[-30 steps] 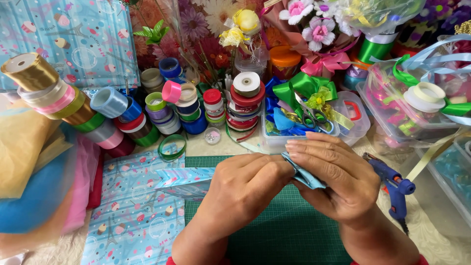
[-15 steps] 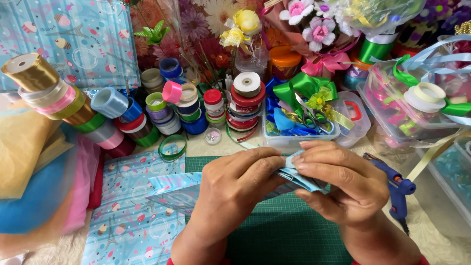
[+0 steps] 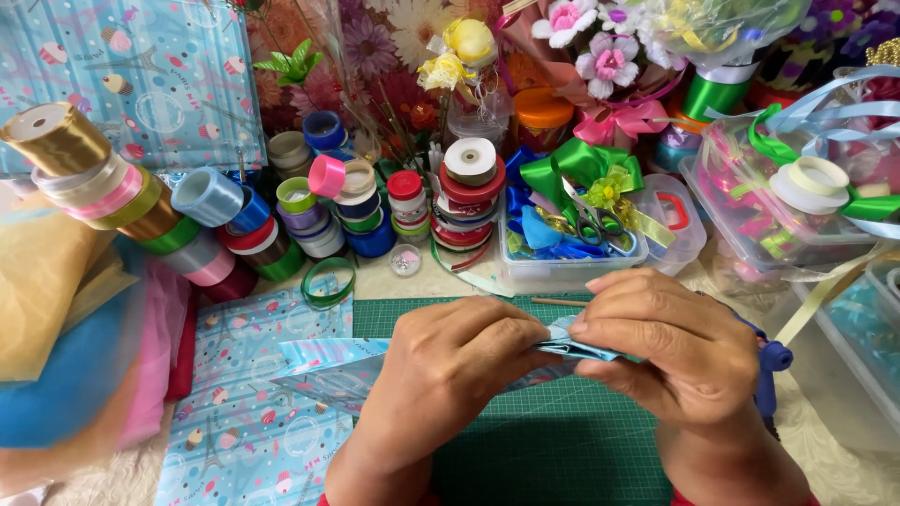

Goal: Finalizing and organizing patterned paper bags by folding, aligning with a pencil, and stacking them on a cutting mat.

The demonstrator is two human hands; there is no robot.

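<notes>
Together, both hands (image 3: 562,365) on folded glossy ribbon (image 3: 574,348)

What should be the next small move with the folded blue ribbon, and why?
Probably press the next pleat flat. Both hands pinch the ribbon above the green mat: the left hand grips one side, the right hand the other, and between them the folds sit stacked. A long loose tail trails to the left, so more ribbon seems available to fold in.
</notes>
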